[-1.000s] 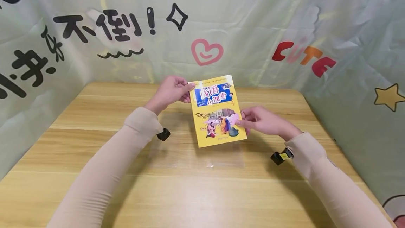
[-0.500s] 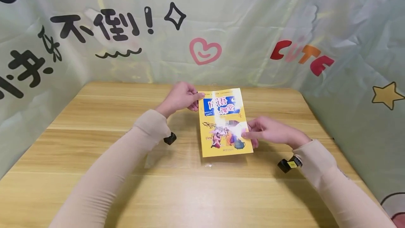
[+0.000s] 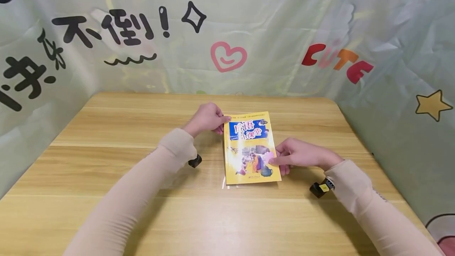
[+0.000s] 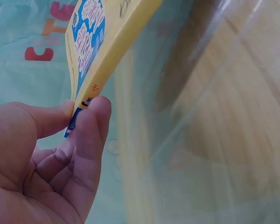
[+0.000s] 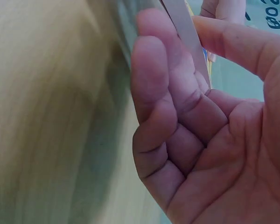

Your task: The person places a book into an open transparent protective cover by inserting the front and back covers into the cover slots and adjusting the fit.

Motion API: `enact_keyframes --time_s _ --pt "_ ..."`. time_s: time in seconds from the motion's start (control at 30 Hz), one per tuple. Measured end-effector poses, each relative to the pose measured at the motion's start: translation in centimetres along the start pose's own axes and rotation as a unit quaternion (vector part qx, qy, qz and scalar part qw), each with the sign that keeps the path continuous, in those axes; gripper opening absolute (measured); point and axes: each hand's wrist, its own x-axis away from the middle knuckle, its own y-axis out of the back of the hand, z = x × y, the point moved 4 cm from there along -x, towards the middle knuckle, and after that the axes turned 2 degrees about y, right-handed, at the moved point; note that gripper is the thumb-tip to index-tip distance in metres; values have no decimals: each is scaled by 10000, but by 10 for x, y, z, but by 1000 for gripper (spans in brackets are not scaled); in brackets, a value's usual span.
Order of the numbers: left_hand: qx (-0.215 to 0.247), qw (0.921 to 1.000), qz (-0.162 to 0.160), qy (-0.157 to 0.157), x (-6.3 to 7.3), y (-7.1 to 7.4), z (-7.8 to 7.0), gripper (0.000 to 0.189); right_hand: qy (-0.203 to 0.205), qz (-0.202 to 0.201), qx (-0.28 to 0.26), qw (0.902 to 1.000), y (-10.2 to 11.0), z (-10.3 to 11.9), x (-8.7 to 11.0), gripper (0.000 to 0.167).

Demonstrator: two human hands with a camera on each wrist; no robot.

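A yellow book (image 3: 250, 157) with a blue title panel and a cartoon picture faces up, close over the middle of the table. My left hand (image 3: 209, 118) pinches its upper left corner, thumb on the cover. In the left wrist view, the book's spine (image 4: 123, 44) runs upward from the fingers of that hand (image 4: 60, 158). On the lower right edge, my right hand (image 3: 300, 154) holds the book between thumb and fingers; the right wrist view shows its page edges (image 5: 189, 39) there. Beneath the book lies a clear plastic sheet or sleeve (image 3: 209, 175), mostly hidden.
The wooden table (image 3: 227, 224) reaches back to a pale green printed cloth (image 3: 270, 31), which also hangs along both sides. Black wrist cameras sit at both sleeves; the right one (image 3: 321, 187) bears a yellow label.
Both hands have carried the book down toward the table and a little to the right. It now covers more of the clear plastic. The grips stay the same.
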Motion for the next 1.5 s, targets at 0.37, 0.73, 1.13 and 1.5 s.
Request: enact_keyframes --time_s 0.37,0.73,1.13,1.5 --pt "-488 9985 119 221 -5 -9 11 33 -220 189 -64 9996 -8 -8 -6 32" --pt "-589 9969 208 486 -8 -13 18 35 -278 262 71 9992 -11 -7 -10 30" --pt "-649 9952 190 706 -12 -15 25 31 -511 386 22 9979 -14 -6 -15 27" --pt "-573 9942 231 880 -12 -14 26 30 -597 462 3 9972 -14 -3 -17 25"
